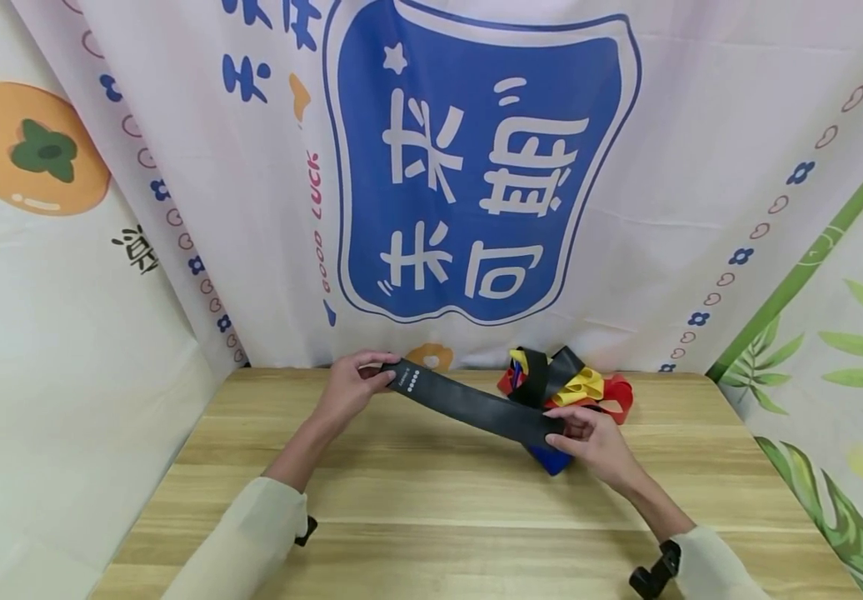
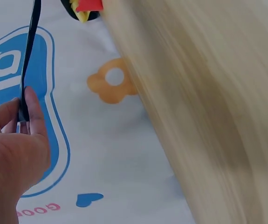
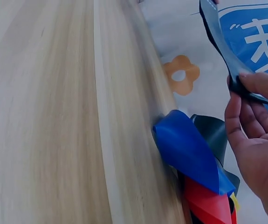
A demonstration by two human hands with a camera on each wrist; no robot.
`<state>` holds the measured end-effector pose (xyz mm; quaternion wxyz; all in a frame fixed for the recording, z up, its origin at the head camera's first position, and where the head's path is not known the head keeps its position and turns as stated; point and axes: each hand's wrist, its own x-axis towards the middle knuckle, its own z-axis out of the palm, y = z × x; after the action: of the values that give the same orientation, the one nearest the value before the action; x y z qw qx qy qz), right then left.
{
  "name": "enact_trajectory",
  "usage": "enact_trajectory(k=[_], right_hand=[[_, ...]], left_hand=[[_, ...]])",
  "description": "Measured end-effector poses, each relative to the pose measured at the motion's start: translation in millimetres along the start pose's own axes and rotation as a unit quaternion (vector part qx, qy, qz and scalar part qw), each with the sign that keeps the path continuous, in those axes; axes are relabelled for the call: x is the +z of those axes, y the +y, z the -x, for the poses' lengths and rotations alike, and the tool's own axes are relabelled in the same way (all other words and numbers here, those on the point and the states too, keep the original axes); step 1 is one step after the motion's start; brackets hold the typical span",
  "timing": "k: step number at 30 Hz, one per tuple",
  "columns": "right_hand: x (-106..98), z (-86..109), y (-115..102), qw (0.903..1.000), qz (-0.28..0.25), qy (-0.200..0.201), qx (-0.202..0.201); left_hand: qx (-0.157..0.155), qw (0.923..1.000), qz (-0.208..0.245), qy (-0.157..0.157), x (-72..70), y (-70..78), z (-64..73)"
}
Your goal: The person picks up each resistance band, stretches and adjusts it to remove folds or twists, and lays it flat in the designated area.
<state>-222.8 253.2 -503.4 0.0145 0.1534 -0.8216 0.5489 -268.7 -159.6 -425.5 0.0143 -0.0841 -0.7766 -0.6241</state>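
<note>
A flat black resistance band (image 1: 469, 403) is stretched out between both hands above the wooden table, with white print and a row of white dots near its left end. My left hand (image 1: 349, 387) pinches that left end, thumb on one side and fingers on the other. At the opposite, lower end, the thumb and fingers of my right hand (image 1: 595, 442) grip the band. Seen edge-on in the left wrist view, the band (image 2: 30, 56) looks thin. In the right wrist view the band (image 3: 223, 46) bends where the right thumb presses on it.
Behind the right hand lies a tangled pile of bands in yellow, red, black and blue (image 1: 585, 387) at the table's back edge. A blue band (image 3: 185, 149) sticks out of it. The wooden table (image 1: 431, 517) meets a printed cloth (image 1: 664, 208) hanging behind.
</note>
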Motion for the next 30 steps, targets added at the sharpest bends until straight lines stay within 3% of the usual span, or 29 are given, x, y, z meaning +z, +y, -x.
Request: enact_trajectory(k=[12, 20, 30], right_hand=[[16, -9.8, -5, 0.9982, -0.035, 0.043, -0.021], [28, -21.3, -4, 0.9962, -0.035, 0.062, -0.051], [44, -31.5, -8, 0.9977, -0.038, 0.048, -0.029]], left_hand=[[-0.001, 0.9953, -0.096, 0.006, -26.6, -16.1, 29.7], [-0.014, 0.9935, -0.113, -0.01, -43.4, -24.6, 55.4], [-0.033, 0.9911, -0.124, -0.034, -57.4, -33.4, 79.0]])
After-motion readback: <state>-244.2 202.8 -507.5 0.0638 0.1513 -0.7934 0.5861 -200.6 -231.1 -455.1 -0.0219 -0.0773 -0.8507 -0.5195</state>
